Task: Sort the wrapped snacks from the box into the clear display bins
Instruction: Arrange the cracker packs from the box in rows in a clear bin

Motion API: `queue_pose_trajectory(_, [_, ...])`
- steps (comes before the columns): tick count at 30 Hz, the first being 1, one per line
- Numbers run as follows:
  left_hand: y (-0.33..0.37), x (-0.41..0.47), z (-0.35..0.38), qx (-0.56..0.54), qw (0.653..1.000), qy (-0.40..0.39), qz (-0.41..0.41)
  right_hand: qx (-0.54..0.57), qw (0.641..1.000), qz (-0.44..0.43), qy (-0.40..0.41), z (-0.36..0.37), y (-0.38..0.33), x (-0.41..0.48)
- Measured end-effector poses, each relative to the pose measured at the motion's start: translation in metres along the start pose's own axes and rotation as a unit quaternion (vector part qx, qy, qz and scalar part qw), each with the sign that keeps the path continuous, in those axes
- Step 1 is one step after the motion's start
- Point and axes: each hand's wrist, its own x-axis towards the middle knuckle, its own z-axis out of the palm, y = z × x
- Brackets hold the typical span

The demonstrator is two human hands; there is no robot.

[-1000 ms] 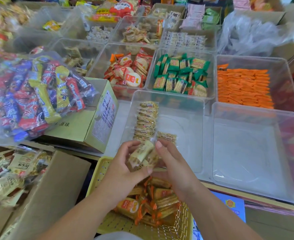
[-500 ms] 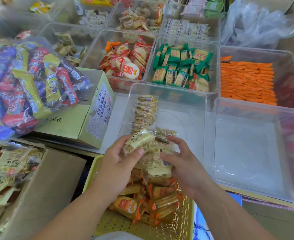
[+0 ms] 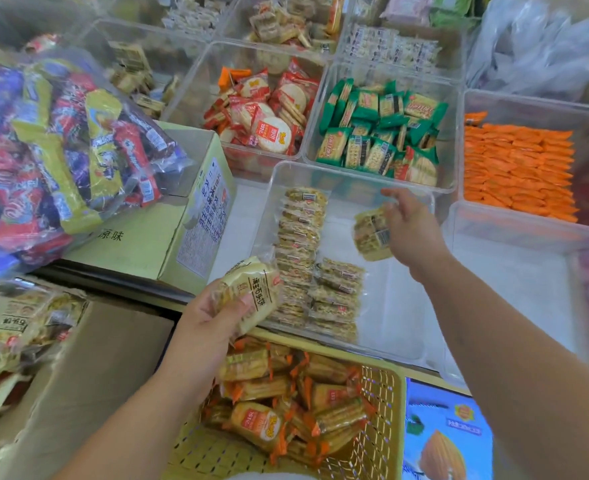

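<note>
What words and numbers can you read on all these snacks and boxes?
"海玉石头饼", as best I can read it: yellow pack in the left hand.
"原味": top of the box.
"151C", tilted: red round pack and basket pack.
Too small or blurred: the box's side print, the barcode digits on the barcoded pack in the right hand, the green packs, the blue sign.

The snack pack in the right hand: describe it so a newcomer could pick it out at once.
Find the clear bin in front of the green-wrapped crackers. Over its bare right part the right hand holds a pale pack, barcode showing. The bin's other packs lie in rows at its left.
</note>
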Motion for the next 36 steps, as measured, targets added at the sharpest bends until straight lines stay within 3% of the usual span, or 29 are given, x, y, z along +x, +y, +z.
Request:
queue_pose_trajectory(5, [0.003,-0.001,0.002,-0.027,1.000,0.012,-0.010,-0.232,0.961,-0.119,-0.097,0.041,0.024,0.021])
queue_pose_trajectory(8, [0.003,0.000,0.002,-0.032,0.999,0.006,-0.013,-0.288,0.935,-0.111,-0.175,0.059,0.035,0.017])
queue_pose_trajectory(11, [0.003,0.003,0.000,-0.033,0.999,0.005,-0.020,-0.299,0.929,-0.098,-0.193,0.069,0.039,0.016])
queue_pose_trajectory(17, [0.006,0.006,0.000,-0.031,0.999,-0.002,-0.019,-0.461,0.842,-0.081,-0.267,0.072,0.030,0.024])
queue_pose_trajectory(21, [0.005,0.004,0.001,-0.021,1.000,0.003,-0.021,-0.403,0.865,-0.101,-0.282,0.081,0.033,0.022])
queue_pose_trajectory(25, [0.002,0.005,0.000,-0.010,1.000,0.002,-0.023,-0.286,0.918,-0.081,-0.263,0.085,0.037,0.010])
queue_pose_trajectory(32, [0.006,0.004,-0.001,-0.017,0.999,-0.004,-0.031,-0.337,0.889,-0.060,-0.304,0.081,0.035,0.004])
queue_pose_trajectory(36, [0.012,0.000,-0.001,-0.035,0.999,-0.013,-0.032,-0.299,0.911,-0.040,-0.282,0.074,0.028,0.002])
